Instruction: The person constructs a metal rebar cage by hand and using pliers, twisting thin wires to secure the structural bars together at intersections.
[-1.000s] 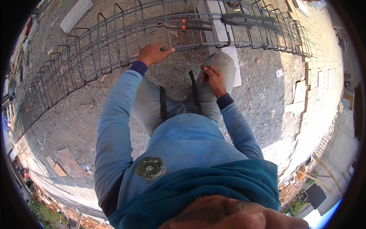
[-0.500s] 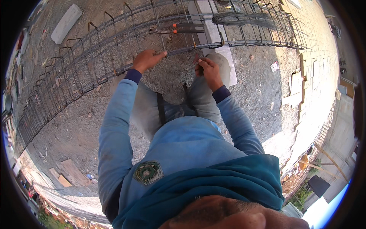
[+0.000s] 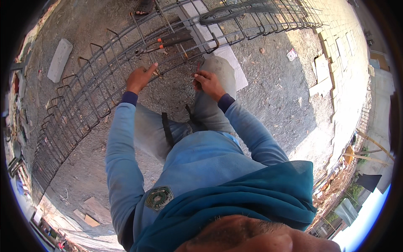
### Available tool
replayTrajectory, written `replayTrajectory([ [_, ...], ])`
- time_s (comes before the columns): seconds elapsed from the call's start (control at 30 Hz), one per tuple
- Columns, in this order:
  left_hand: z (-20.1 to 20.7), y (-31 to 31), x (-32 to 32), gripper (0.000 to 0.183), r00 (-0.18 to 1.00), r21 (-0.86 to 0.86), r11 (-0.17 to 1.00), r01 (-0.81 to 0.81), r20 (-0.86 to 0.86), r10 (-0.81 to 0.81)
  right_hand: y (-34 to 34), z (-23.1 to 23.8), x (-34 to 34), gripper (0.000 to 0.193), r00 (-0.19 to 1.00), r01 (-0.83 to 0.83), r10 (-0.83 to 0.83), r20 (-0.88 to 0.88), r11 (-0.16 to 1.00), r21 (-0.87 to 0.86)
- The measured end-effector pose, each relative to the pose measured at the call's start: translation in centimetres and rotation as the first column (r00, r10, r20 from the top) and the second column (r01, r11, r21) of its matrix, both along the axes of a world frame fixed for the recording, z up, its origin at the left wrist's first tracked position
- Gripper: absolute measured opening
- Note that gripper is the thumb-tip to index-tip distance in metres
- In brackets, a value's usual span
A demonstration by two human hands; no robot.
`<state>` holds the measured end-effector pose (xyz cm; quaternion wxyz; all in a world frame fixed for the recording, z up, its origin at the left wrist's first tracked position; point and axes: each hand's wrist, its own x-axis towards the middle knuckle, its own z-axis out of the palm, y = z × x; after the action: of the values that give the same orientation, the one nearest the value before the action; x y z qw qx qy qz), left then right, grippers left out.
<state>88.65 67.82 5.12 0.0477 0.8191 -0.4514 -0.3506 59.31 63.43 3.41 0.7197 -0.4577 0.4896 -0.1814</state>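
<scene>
A long cage of steel rebar [image 3: 105,71] with square stirrups curves across in front of my knees. My left hand [image 3: 140,79] is at its near bar, thumb stretched out and the other fingers curled over the steel, partly hidden. Above my knee, my right hand [image 3: 210,85] pinches a thin reddish piece [image 3: 198,66], too small to name. Pincers [image 3: 174,39] with dark grips and orange bands lie across the cage, beyond and between my hands. A coil of thin tie wire [image 3: 235,11] rests on the cage farther right.
A pale plank or block [image 3: 228,63] runs under the cage beside my right knee. Another pale block [image 3: 60,61] lies on the gravel at far left. Paving blocks [image 3: 340,50] edge the right side. Somebody's sandalled foot [image 3: 143,9] shows at the top.
The whole view has shifted, so the cage, pincers and both hands appear farther left. A sandalled foot has come into view at the top. My hands keep nearly the same pose.
</scene>
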Motion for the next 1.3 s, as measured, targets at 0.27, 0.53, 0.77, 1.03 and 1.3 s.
replayTrajectory([
  [0.27, 0.6, 1.2, -1.7, 0.095, 0.995, -0.007, 0.999, 0.054, 0.084, -0.054, -7.1, 1.2, -2.2, 0.02, 0.686, 0.697, -0.702, 0.19, 0.709, 0.107],
  [0.53, 0.6, 0.8, -2.3, 0.097, 0.995, 0.046, 0.997, 0.067, 0.069, -0.07, -15.5, -2.4, -3.6, 0.022, 0.959, 0.254, -0.282, 0.035, 0.906, 0.338],
  [0.77, 0.2, 0.7, -2.4, 0.096, 0.993, 0.073, 0.997, 0.009, 0.119, -0.018, -16.0, -2.6, -4.5, 0.04, 0.995, 0.092, -0.102, 0.02, 0.954, 0.284],
  [1.03, 2.0, -0.4, -2.9, 0.091, 0.999, 0.152, 0.988, 0.002, 0.049, -0.009, -16.1, -3.9, -2.4, 0.081, 0.961, -0.104, 0.137, -0.239, 0.984, 0.148],
  [1.3, -1.0, 0.6, -1.1, 0.076, 0.997, -0.09, 0.996, 0.022, 0.073, -0.015, -13.5, -5.0, -5.4, 0.05, 0.953, 0.303, -0.298, -0.056, 0.946, 0.116],
])
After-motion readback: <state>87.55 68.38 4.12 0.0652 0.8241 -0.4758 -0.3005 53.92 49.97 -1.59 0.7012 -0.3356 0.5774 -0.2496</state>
